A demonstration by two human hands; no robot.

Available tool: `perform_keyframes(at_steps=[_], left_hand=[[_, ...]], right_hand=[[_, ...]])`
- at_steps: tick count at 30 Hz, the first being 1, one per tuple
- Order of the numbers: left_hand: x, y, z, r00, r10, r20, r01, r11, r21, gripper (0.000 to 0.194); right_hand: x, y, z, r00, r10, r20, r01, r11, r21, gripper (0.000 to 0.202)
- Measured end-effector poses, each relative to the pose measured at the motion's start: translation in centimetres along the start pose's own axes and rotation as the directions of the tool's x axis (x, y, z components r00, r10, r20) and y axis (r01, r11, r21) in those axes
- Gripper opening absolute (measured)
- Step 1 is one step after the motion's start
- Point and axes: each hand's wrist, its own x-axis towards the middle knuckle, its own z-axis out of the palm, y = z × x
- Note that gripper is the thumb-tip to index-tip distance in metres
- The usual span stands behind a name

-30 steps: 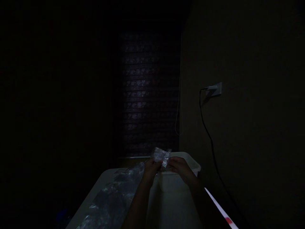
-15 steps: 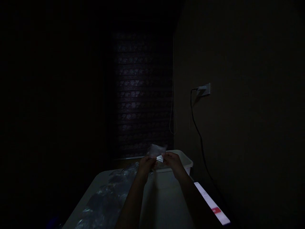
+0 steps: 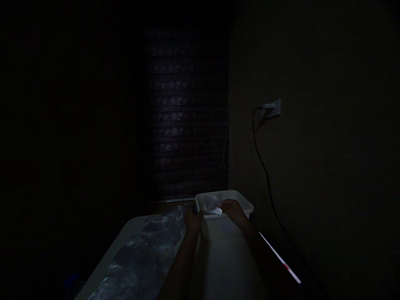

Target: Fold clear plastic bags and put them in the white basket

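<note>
The room is very dim. My right hand (image 3: 233, 211) pinches the right edge of a small clear plastic bag (image 3: 211, 203), which shines at its lower corner. The bag is held over the white tub (image 3: 242, 199) at the far end of the table. My left hand (image 3: 193, 220) is just left of the tub, apart from the bag, its thumb and fingers spread. It is beside the far end of a spread of clear plastic bags (image 3: 142, 250); whether its fingertips touch them is too dark to tell.
A pale table (image 3: 228, 258) lies under my arms. At the right, a lit screen (image 3: 279, 258) is seen nearly edge-on. A black cable (image 3: 265, 168) hangs from the wall outlet (image 3: 275, 108). Behind the table is a window blind (image 3: 171, 116) with a looped cord (image 3: 227, 160).
My left hand has let go of the small bag and moved away from it. The bag is now in my right hand alone, lower and over the tub. The view has shifted slightly.
</note>
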Motion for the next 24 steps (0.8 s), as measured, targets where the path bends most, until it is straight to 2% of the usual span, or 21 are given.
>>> perform_keyframes(at_steps=[2,4,6,8,12,18,20,24], left_hand=[[-0.4,-0.2,0.0,0.990,-0.131,0.043,0.132,0.991,-0.030,0.019],[-0.7,-0.2,-0.2,0.956,-0.245,0.160,0.262,0.961,-0.091,0.015],[-0.9,0.0,-0.5,0.913,-0.300,0.276,0.348,0.927,-0.144,0.011],[-1.0,0.2,-1.0,0.872,-0.297,0.388,0.391,0.901,-0.189,0.012],[-1.0,0.3,-1.9,0.808,-0.238,0.539,0.406,0.888,-0.217,0.029],[-1.1,0.3,-2.5,0.763,-0.174,0.622,0.359,0.915,-0.183,0.057],[-1.0,0.2,-2.6,0.756,-0.168,0.632,0.344,0.924,-0.167,0.063],[-0.9,0.0,-2.7,0.730,-0.162,0.664,0.326,0.937,-0.130,0.069]], right_hand=[[-0.1,0.1,-0.2,1.000,-0.004,-0.009,0.004,1.000,-0.006,0.014],[0.0,0.1,-0.4,1.000,-0.016,-0.021,0.016,1.000,-0.007,0.015],[0.1,0.3,-0.6,0.999,-0.017,-0.033,0.017,1.000,0.002,0.014],[0.2,0.7,-1.0,0.999,0.000,-0.034,0.001,1.000,0.025,0.014],[0.4,1.5,-1.7,0.999,0.050,0.000,-0.050,0.994,0.093,0.013],[-0.1,1.9,-2.6,0.975,0.134,0.179,-0.141,0.990,0.027,0.019],[-0.1,2.2,-2.6,0.974,0.155,0.168,-0.153,0.988,-0.025,0.017],[0.0,3.0,-1.9,0.989,0.139,0.047,-0.130,0.978,-0.162,0.011]])
